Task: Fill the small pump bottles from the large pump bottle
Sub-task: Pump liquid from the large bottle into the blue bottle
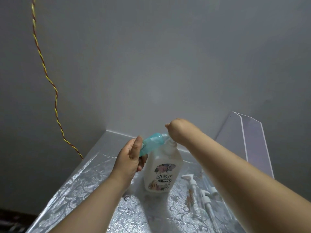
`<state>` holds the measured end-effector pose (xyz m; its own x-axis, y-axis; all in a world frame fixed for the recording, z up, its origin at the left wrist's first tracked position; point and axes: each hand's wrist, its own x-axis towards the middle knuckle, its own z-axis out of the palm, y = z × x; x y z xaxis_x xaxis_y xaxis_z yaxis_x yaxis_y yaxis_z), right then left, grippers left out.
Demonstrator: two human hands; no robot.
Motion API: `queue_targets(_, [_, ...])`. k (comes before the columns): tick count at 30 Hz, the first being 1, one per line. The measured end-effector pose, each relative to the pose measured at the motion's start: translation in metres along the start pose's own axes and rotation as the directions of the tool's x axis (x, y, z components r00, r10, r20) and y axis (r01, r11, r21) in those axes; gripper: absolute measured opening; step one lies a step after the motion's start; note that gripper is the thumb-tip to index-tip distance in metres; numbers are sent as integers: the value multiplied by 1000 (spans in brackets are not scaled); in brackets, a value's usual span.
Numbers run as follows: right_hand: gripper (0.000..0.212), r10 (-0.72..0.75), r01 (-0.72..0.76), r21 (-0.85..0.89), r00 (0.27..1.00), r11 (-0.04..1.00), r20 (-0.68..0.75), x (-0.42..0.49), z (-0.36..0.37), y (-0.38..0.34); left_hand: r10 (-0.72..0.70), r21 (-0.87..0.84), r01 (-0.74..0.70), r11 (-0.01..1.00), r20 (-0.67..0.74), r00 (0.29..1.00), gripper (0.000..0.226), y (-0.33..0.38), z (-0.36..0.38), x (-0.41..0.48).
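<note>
Our left grip [130,158] is clamped round the small teal bottle [152,142], tilted with its mouth at the spout of the large bottle [162,167] standing on the counter [80,190]. Our right grip [178,130] covers the pump; we cannot tell how its fingers lie. Filling seems under way; next we need steady presses with the mouth kept at the spout.

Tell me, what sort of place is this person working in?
Probably a room at home, not a workshop: a table under shiny silver floral covering stands against plain grey walls, a household large pump bottle stands on it, and a loose twisted wire hangs down the wall.
</note>
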<state>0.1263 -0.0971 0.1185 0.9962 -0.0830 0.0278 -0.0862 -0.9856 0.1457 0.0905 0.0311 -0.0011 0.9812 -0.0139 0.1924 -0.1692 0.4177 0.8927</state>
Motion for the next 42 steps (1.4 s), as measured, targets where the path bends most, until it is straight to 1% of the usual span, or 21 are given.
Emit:
queue_targets(2, [40, 18, -18, 0, 1000, 1000, 9, 0, -2, 0, 1, 0, -1, 1000, 6, 1000, 60, 0, 0, 0])
queue_targets(5, [36, 1, 0, 26, 1000, 1000, -23, -2, -5, 7, 5, -9, -5, 1000, 19, 1000, 61, 2, 1, -2])
queue_targets(7, [41, -7, 12, 70, 998, 998, -66, -6, -11, 11, 4, -16, -4, 1000, 29, 1000, 62, 3, 3, -3])
queue_targets(9, [43, -9, 16, 85, 997, 996, -79, -9, -15, 10, -4, -21, 5, 1000, 35, 999, 63, 4, 3, -3])
queue_targets(12, [38, -10, 12, 64, 1000, 998, -28, -3, -11, 5, -5, -26, 6, 1000, 34, 999, 64, 5, 3, -3])
queue_targets(16, [32, 73, -73, 6, 994, 997, 82, 9, -1, 3, -26, -12, 27, 1000, 35, 999, 65, 3, 3, -3])
queue_targets(17, [34, 77, -78, 3, 993, 997, 92, 10, 1, 3, -35, -5, 35, 999, 31, 999, 65, 2, 2, -3])
queue_targets(18, [35, 74, -74, 5, 995, 997, 68, 9, 2, 4, -39, 2, 39, 999, 27, 999, 65, 1, 1, -3])
queue_targets(21, [30, 63, -60, 38, 995, 997, -81, 4, 2, 10, -31, 6, 31, 1000, 25, 999, 65, 1, 1, -3])
queue_targets(23, [34, 63, -53, 70, 988, 996, -141, 3, -2, 14, -24, 4, 24, 1000, 33, 999, 63, 1, 1, -2])
queue_targets(25, [39, 59, -46, 96, 989, 994, -135, 6, -8, 15, -17, -3, 17, 1000, 25, 1000, 60, 1, 1, -2])
queue_targets(27, [39, 38, -24, 110, 991, 994, -125, 10, -12, 14, -10, -14, 10, 1000, 10, 1000, 58, 1, 0, -1])
queue_targets(31, [35, 20, -19, 55, 1000, 998, -23, 4, -7, 6, -7, -13, 7, 1000, 13, 1000, 58, 2, 1, -1])
queue_targets(32, [36, 33, -31, 58, 999, 998, -23, 3, -5, 5, -5, -15, 5, 1000, 15, 1000, 58, 1, 1, -1])
queue_targets(34, [31, 33, -29, 66, 997, 997, -68, 2, -1, 6, -6, -10, 6, 1000, 19, 1000, 60, 0, 1, -1])
queue_targets(37, [38, 16, -15, 28, 999, 999, -42, -1, 2, 5, -19, 12, 18, 1000, 11, 1000, 63, -1, 0, -1])
queue_targets(40, [26, 17, -14, 46, 997, 999, -73, -1, 0, 5, -11, 11, 11, 1000, 6, 1000, 64, -1, -1, 0])
queue_targets(42, [28, 17, -10, 77, 996, 997, -87, -2, -6, 7, -4, 3, 4, 1000, 12, 1000, 62, 0, 0, 0])
